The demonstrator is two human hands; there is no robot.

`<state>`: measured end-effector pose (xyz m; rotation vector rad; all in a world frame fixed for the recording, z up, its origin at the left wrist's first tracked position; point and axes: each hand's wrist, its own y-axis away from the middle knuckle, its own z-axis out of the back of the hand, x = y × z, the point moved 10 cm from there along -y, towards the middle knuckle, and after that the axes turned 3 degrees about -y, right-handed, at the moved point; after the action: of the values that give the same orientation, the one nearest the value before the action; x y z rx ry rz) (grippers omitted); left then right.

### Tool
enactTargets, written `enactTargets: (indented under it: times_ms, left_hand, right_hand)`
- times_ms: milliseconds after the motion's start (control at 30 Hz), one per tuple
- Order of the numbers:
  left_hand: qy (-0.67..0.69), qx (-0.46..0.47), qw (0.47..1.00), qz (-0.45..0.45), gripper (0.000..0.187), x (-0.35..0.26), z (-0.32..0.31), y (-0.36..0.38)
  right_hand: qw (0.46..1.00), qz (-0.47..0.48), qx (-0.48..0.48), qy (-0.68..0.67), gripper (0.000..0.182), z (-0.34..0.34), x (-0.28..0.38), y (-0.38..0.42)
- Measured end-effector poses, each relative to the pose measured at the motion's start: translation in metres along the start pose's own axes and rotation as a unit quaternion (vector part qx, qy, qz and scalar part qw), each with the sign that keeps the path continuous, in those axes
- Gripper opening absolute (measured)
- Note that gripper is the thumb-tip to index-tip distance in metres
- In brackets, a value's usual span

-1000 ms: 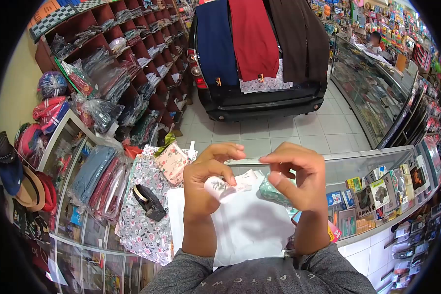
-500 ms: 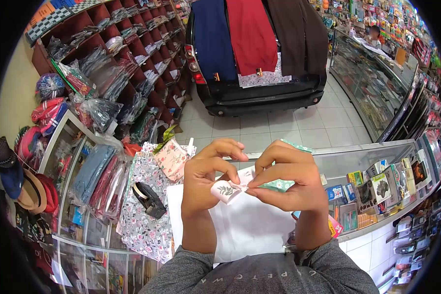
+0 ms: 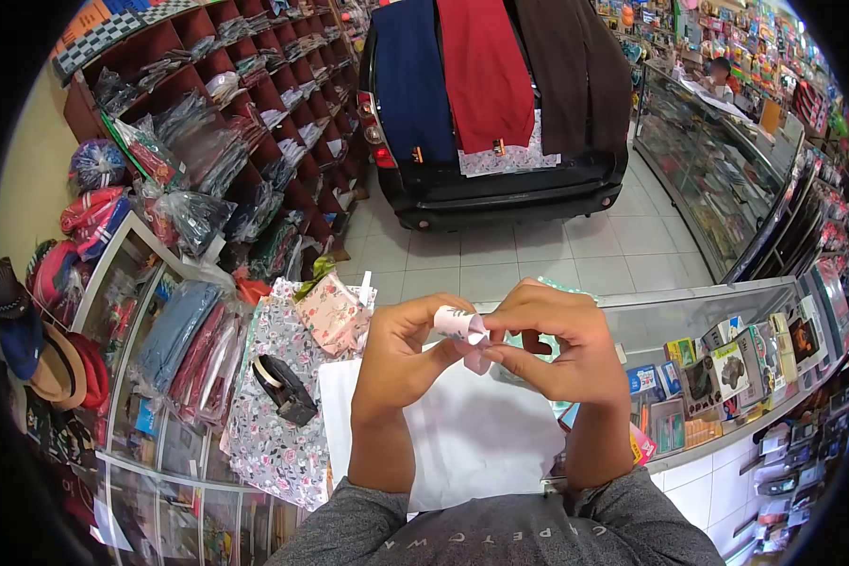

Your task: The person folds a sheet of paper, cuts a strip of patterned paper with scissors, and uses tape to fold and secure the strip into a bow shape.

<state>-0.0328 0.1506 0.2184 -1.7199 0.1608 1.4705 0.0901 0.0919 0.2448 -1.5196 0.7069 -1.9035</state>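
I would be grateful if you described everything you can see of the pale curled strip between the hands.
The curled strip is pale pinkish white with a dark, leaf-like print. It looks thin and flexible, like paper or ribbon; I cannot tell which. It bends into a rounded loop, with a short piece pointing downward. The fingers of the left hand and right hand hold it from either side, above the white sheet.

Can't see some fingertips of L hand (image 3: 398,357), hidden behind curled leaf-print strip (image 3: 455,324), nor most of green floral piece (image 3: 566,290), behind R hand (image 3: 558,341). Shows navy (image 3: 406,80), red (image 3: 486,80) & brown cloths (image 3: 571,80) cut off by top edge, grey shirt (image 3: 519,533) by bottom. Can't make out far person (image 3: 719,74), too sm. & blurred.
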Motion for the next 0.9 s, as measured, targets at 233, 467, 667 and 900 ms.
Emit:
enactTargets:
  times_ms: [233, 467, 667, 900]
  left_hand:
    - [0.080, -0.021, 0.990, 0.117, 0.021, 0.019, 0.001, 0.007]
    - [0.082, -0.042, 0.990, 0.111, 0.021, 0.026, 0.009, 0.008]
    - [0.104, -0.038, 0.986, 0.124, 0.022, 0.033, 0.011, 0.006]
    - [0.104, -0.050, 0.981, 0.154, 0.022, 0.040, 0.015, 0.006]
  right_hand:
    - [0.998, -0.052, 0.008, -0.024, 0.029, 0.001, -0.010, 0.001]
    - [0.993, -0.087, -0.014, -0.082, 0.031, 0.002, -0.021, 0.004]
    - [0.998, -0.039, -0.048, 0.000, 0.029, 0.011, -0.013, 0.001]
    - [0.966, 0.147, -0.095, 0.191, 0.031, 0.010, 0.023, 0.000]
